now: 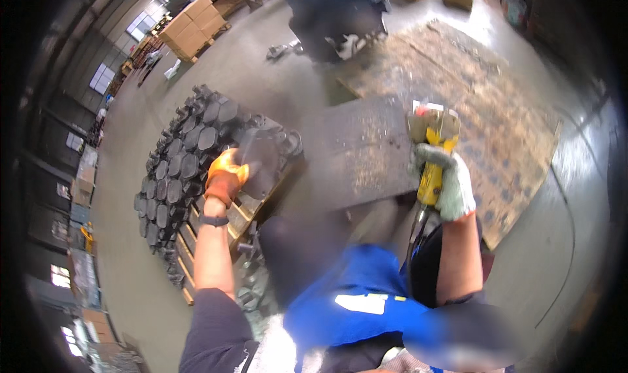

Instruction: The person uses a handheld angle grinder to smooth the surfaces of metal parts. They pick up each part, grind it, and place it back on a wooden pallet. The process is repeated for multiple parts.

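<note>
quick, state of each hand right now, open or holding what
Left hand: closed on the edge of a blurred dark metal part.
Right hand: closed around a yellow angle grinder.
</note>
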`<state>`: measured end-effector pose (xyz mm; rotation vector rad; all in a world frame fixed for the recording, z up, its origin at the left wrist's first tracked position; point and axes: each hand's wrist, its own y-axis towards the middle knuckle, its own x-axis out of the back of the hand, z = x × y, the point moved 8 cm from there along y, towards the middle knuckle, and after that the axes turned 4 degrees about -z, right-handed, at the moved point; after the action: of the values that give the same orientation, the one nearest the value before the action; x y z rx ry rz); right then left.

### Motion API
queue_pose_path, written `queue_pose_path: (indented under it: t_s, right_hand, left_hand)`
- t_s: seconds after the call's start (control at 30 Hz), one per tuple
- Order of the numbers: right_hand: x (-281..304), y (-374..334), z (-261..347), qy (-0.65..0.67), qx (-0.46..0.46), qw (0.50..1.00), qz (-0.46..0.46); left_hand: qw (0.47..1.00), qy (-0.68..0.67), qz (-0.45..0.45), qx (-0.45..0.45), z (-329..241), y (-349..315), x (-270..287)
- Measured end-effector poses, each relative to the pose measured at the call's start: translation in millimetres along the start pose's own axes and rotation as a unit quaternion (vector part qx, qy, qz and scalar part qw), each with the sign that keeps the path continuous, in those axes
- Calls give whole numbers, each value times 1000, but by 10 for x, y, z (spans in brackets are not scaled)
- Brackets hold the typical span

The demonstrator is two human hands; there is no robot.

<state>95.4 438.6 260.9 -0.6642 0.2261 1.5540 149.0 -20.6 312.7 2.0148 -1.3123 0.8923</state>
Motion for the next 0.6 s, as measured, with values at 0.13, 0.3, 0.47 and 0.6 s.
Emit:
queue_pose_path:
  t_s: [0.13, 0.3, 0.47, 0.6]
  right_hand:
    - [-81, 139, -17, -6, -16, 999, -28]
    - [-51, 327, -97, -29, -25, 997, -66]
    - [-52, 392, -122, -45, -28, 997, -61]
    - [-60, 472, -182, -15, -48, 996, -72]
  left_hand:
    - [990, 38, 127, -39, -664, 482, -483]
    - [952, 117, 160, -235, -596, 772, -1858]
    - [949, 109, 243, -169, -1144, 1002, -1725]
    - [961, 30, 228, -151, -380, 1434, -2048]
